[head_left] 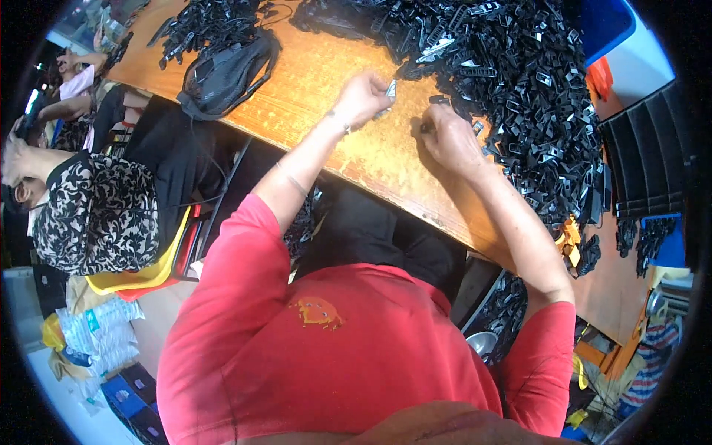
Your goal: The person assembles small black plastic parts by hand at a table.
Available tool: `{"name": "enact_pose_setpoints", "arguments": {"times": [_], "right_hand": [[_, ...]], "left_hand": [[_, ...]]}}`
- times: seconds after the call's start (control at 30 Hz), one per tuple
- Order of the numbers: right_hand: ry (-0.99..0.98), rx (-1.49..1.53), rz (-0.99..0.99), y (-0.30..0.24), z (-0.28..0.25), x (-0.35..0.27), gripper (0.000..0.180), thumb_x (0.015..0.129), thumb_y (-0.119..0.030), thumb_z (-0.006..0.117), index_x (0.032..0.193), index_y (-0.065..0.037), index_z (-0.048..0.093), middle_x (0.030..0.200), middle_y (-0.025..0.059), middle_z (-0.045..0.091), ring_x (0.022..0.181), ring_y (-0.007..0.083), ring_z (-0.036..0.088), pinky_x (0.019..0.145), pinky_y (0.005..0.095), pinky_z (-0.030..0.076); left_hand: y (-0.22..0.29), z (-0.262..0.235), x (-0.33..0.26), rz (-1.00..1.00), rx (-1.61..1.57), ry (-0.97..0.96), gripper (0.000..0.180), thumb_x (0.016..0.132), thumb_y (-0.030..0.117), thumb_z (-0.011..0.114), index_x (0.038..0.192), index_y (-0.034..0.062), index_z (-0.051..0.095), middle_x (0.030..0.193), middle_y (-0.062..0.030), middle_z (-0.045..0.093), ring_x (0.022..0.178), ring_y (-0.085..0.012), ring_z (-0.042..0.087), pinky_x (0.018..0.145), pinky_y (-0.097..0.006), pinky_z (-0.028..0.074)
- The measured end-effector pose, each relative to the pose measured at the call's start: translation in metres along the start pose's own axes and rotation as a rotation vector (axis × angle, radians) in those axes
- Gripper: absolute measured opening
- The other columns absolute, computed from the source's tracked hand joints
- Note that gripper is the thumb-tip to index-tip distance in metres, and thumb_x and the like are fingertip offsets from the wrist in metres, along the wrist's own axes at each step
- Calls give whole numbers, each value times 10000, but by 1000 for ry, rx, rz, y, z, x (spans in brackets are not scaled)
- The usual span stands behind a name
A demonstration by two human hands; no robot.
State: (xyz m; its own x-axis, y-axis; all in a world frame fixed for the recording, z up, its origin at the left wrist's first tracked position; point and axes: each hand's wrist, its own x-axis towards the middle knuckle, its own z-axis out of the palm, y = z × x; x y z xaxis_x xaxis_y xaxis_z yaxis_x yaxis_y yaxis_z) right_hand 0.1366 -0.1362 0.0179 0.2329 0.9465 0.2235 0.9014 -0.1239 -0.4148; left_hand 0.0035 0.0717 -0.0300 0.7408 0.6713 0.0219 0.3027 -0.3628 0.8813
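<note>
Over the wooden table (348, 63), my left hand (360, 100) pinches a small silver-grey piece (391, 89) between thumb and fingertips. To its right, my right hand (451, 137) is curled, with a small black plastic part (427, 128) at its fingertips. Another dark part (439, 99) shows just beyond the knuckles; I cannot tell whether the hand touches it. A large heap of small black plastic parts (530, 96), some with shiny metal faces, spreads beyond and to the right of both hands.
At the far left lie a black mesh bag (230, 74) and a second heap of black parts (211, 30). A blue bin (604, 30) stands at the far right, and an orange object (569, 241) lies by my right forearm. Another person (104, 211) sits at the left.
</note>
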Motion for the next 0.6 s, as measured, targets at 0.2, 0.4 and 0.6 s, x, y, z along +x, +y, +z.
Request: {"name": "enact_pose_setpoints", "arguments": {"times": [0.2, 0.4, 0.6], "right_hand": [[-28, 134, 176, -9, 7, -21, 214, 826, -50, 720, 1021, 3, 650, 1024, 250, 660, 916, 449, 692, 806, 511, 563], [-87, -110, 135, -6, 11, -10, 177, 865, -107, 737, 1007, -5, 709, 1013, 255, 695, 935, 458, 704, 833, 523, 566], [95, -10, 121, -12, 19, 3, 211, 861, -176, 834, 1033, -71, 770, 1016, 126, 666, 911, 370, 711, 810, 471, 579]], "left_hand": [[-7, 22, -50, 169, -417, -63, 324, 863, 25, 814, 1146, 16, 655, 987, -89, 719, 932, -194, 716, 832, -311, 584], [0, -1, -64, 397, 324, 90, 189, 818, 153, 845, 974, 69, 777, 992, -90, 705, 934, -300, 663, 856, -405, 537], [-8, -5, -65, 458, 373, 99, 202, 813, 185, 868, 975, 84, 805, 949, -73, 686, 955, -276, 652, 864, -394, 529]]}}
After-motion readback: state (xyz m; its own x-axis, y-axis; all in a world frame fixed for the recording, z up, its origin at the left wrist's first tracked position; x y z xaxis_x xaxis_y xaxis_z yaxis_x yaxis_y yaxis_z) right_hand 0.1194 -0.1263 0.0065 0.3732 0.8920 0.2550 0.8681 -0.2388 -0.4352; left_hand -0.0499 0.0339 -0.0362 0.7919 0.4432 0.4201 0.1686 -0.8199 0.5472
